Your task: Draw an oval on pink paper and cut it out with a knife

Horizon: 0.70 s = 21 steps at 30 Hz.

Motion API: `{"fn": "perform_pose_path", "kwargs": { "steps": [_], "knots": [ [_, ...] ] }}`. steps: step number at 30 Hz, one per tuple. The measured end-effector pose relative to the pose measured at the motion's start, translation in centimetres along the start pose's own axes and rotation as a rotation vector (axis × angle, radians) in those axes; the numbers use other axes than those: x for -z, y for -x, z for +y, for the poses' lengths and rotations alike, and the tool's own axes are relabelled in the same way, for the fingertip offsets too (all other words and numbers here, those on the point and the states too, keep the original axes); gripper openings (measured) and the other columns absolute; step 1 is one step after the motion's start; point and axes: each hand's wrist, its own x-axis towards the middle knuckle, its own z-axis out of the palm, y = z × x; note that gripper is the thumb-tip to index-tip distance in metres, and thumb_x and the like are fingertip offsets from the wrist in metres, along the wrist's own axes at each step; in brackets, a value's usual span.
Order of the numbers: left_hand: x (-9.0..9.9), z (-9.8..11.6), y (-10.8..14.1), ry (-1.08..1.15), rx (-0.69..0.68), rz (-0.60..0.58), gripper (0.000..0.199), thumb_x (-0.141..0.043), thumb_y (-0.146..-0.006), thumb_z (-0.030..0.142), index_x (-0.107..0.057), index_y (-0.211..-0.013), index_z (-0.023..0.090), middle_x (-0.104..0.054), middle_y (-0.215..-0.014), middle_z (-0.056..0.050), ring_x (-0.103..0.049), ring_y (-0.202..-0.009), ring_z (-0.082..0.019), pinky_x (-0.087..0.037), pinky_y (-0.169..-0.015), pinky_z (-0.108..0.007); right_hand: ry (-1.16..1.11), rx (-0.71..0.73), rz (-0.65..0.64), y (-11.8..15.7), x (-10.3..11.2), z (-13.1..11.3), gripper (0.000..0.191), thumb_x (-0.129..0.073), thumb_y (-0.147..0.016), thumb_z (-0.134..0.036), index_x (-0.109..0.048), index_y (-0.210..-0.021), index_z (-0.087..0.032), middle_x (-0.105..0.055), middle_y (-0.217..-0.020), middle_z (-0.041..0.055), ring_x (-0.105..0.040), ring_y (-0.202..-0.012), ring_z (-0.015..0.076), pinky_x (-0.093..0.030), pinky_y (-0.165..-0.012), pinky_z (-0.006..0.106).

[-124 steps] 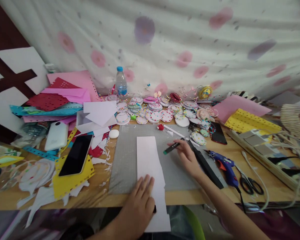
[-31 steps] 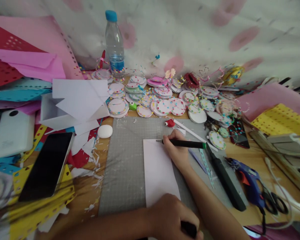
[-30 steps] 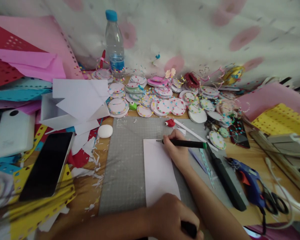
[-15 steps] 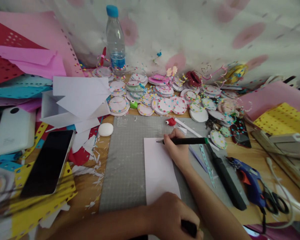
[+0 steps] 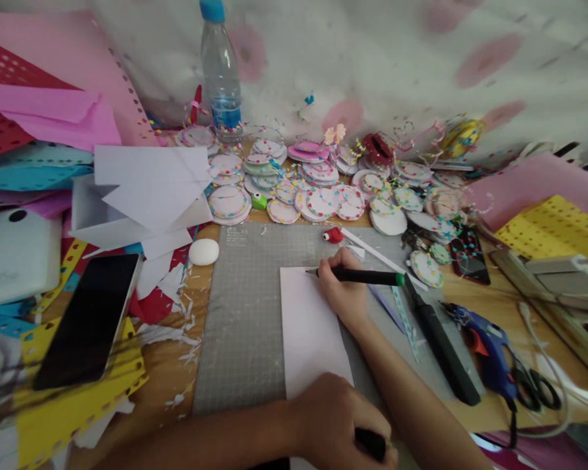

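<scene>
My right hand (image 5: pixel 343 287) pinches a black marker pen with a green end (image 5: pixel 372 277). Its fine tip points left, at or just above the upper edge area of a white paper strip (image 5: pixel 310 326). Lower down, my left hand (image 5: pixel 340 421) lies over the strip, its fingers curled round a small black object (image 5: pixel 371 444) whose kind is mostly hidden by the hand. Under the paper is a grey gridded cutting mat (image 5: pixel 245 326). No mark on the paper is visible to me.
Several decorated paper discs (image 5: pixel 323 203) line the back, beside a water bottle (image 5: pixel 223 85). To the right lie a thick black tool (image 5: pixel 443 346), a blue glue gun (image 5: pixel 490 352) and scissors (image 5: pixel 532 388). A phone (image 5: pixel 88 320) and paper scraps are left.
The view has shifted slightly, so the surroundings sit a little further left and higher. Both hands keep their grips, and the pen tip stays near the paper's top edge.
</scene>
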Motion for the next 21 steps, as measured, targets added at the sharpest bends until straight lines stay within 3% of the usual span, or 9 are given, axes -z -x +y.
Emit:
{"fn": "perform_pose_path", "kwargs": {
  "steps": [12,21],
  "knots": [
    [-0.22,-0.43,0.18,0.037,-0.03,0.02,0.035,-0.064,-0.067,0.022,-0.036,-0.047,0.017,-0.031,-0.043,0.009,-0.03,-0.041,-0.002,-0.024,-0.043,-0.017,0.007,0.003,0.027,0.04,-0.27,-0.46,0.026,-0.054,-0.075,-0.025,-0.035,-0.058,-0.023,-0.035,-0.053,-0.0068,-0.035,-0.053,0.0118,-0.03,-0.052,0.025],
    [-0.17,-0.56,0.24,0.044,-0.022,0.014,0.034,-0.062,-0.068,0.023,-0.037,-0.047,0.017,-0.032,-0.043,0.009,-0.032,-0.041,-0.002,-0.024,-0.043,-0.017,-0.011,-0.016,-0.056,-0.72,-0.05,-0.68,0.024,-0.053,-0.072,-0.024,-0.034,-0.057,-0.023,-0.036,-0.053,-0.0066,-0.036,-0.052,0.0115,-0.031,-0.052,0.025]
  ]
}}
